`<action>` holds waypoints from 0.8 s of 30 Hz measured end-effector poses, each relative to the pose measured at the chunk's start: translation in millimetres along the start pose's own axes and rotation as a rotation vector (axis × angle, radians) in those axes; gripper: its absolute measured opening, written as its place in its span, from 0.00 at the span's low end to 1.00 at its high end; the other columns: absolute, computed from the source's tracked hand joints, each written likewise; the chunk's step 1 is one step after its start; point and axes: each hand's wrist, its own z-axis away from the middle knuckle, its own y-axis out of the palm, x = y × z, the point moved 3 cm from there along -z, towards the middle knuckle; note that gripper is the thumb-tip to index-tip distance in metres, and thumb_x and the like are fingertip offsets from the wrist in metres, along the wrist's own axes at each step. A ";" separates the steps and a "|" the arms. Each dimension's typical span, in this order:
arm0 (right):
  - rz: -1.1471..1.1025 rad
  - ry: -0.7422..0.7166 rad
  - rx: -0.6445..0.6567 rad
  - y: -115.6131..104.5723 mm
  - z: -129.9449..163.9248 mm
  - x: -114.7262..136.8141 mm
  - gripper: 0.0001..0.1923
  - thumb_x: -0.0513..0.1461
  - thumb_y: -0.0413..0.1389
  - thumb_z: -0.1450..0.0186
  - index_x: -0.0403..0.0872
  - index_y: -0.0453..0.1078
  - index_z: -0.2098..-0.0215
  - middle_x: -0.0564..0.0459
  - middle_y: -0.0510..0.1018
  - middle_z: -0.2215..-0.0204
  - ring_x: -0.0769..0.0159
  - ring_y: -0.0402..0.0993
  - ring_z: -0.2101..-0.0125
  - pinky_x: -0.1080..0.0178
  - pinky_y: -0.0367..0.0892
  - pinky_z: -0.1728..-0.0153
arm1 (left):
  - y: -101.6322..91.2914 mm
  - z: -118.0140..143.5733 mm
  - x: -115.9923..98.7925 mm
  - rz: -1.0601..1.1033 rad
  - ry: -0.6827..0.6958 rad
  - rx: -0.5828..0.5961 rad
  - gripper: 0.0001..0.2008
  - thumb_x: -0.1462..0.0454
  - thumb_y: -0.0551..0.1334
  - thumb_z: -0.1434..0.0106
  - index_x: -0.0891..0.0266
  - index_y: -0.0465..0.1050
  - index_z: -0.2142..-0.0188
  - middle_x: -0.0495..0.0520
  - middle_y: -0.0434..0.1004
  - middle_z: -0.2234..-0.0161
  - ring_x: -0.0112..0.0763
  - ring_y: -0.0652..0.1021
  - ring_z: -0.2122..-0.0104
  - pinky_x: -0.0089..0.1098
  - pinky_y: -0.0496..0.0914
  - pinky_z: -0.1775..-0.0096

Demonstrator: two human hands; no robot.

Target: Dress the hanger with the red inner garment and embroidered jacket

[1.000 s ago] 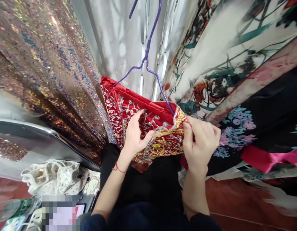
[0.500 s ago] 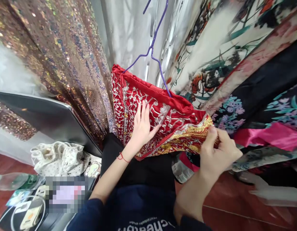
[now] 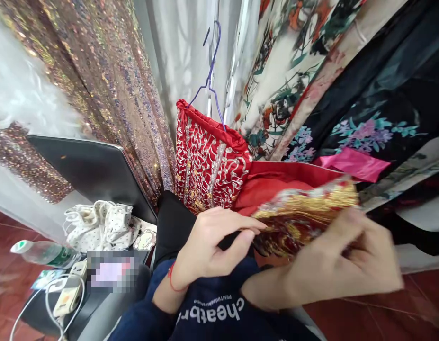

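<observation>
Now both hands: right hand pinching red embroidered garment, left hand half-curled beside.

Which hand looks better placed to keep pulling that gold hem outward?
Probably the right hand: it already grips the red garment's gold hem. The left hand hovers open beside it.

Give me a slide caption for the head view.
Both hands, left hand and right hand, pull out the gold-embroidered hem of a hanging red garment.

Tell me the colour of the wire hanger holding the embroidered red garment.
Purple; the thin wire hanger shows best in the head view.
</observation>
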 end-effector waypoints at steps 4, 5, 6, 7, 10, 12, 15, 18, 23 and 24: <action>-0.184 -0.110 0.528 4.7 28.7 22.3 0.12 0.44 0.57 0.31 0.46 0.77 0.63 0.49 0.83 0.69 0.62 0.76 0.70 0.60 0.69 0.66 | -7.9 18.0 -1.1 0.072 -0.340 0.043 0.20 0.57 0.55 0.28 0.60 0.65 0.40 0.59 0.74 0.41 0.39 0.76 0.43 0.38 0.69 0.42; -0.249 -0.170 0.689 8.6 35.6 28.1 0.11 0.43 0.56 0.30 0.46 0.77 0.62 0.49 0.83 0.67 0.62 0.77 0.69 0.60 0.70 0.65 | -10.0 22.4 5.1 0.087 -0.388 -0.010 0.23 0.55 0.56 0.29 0.60 0.61 0.39 0.60 0.73 0.41 0.40 0.75 0.42 0.39 0.69 0.41; -0.317 -0.227 0.841 12.9 42.5 33.0 0.12 0.42 0.53 0.29 0.46 0.77 0.59 0.49 0.84 0.65 0.62 0.79 0.67 0.60 0.72 0.62 | -12.3 26.3 13.1 0.091 -0.422 -0.067 0.26 0.53 0.57 0.30 0.60 0.58 0.38 0.61 0.73 0.41 0.42 0.75 0.42 0.40 0.69 0.41; -0.389 -0.271 0.976 17.6 49.1 36.9 0.13 0.40 0.50 0.28 0.46 0.76 0.54 0.48 0.84 0.61 0.61 0.80 0.63 0.59 0.73 0.59 | -15.1 29.4 22.3 0.085 -0.450 -0.126 0.29 0.51 0.59 0.32 0.60 0.57 0.37 0.61 0.73 0.42 0.43 0.75 0.43 0.41 0.69 0.42; -0.588 -0.311 1.239 34.1 64.3 40.6 0.21 0.34 0.45 0.29 0.42 0.70 0.42 0.43 0.80 0.47 0.60 0.77 0.47 0.57 0.71 0.45 | -25.6 33.6 51.6 0.099 -0.528 -0.287 0.35 0.50 0.67 0.41 0.60 0.59 0.39 0.60 0.75 0.45 0.45 0.77 0.47 0.42 0.71 0.44; -0.678 -0.273 1.328 46.3 69.4 37.5 0.23 0.33 0.48 0.32 0.41 0.68 0.40 0.43 0.77 0.43 0.61 0.73 0.42 0.57 0.68 0.40 | -32.5 31.7 67.2 0.150 -0.560 -0.344 0.32 0.52 0.68 0.42 0.59 0.62 0.42 0.58 0.76 0.48 0.42 0.79 0.51 0.40 0.73 0.47; -0.775 -0.231 1.383 59.0 67.9 28.8 0.21 0.33 0.52 0.33 0.44 0.72 0.43 0.45 0.77 0.44 0.62 0.74 0.43 0.58 0.69 0.41 | -41.3 26.0 79.7 0.154 -0.520 -0.374 0.19 0.58 0.65 0.39 0.60 0.69 0.49 0.55 0.79 0.53 0.36 0.80 0.55 0.37 0.73 0.50; -0.847 -0.198 1.398 61.6 58.6 16.7 0.16 0.32 0.52 0.32 0.48 0.75 0.49 0.50 0.83 0.53 0.66 0.80 0.52 0.61 0.74 0.48 | -45.6 23.8 82.2 0.110 -0.469 -0.390 0.12 0.62 0.63 0.38 0.61 0.73 0.55 0.55 0.81 0.56 0.34 0.80 0.59 0.34 0.74 0.53; -0.883 -0.055 1.173 61.4 35.8 -15.1 0.12 0.34 0.53 0.30 0.52 0.77 0.56 0.55 0.83 0.65 0.67 0.80 0.63 0.63 0.73 0.58 | -46.3 33.5 68.5 0.161 -0.454 -0.394 0.08 0.63 0.66 0.40 0.61 0.79 0.61 0.53 0.83 0.64 0.34 0.81 0.64 0.30 0.75 0.60; -0.879 -0.049 1.122 63.0 32.3 -21.9 0.11 0.34 0.53 0.30 0.51 0.76 0.57 0.55 0.83 0.64 0.66 0.79 0.62 0.62 0.73 0.58 | -47.1 38.0 64.0 0.169 -0.450 -0.380 0.07 0.64 0.67 0.41 0.61 0.79 0.62 0.52 0.83 0.65 0.33 0.81 0.65 0.29 0.74 0.62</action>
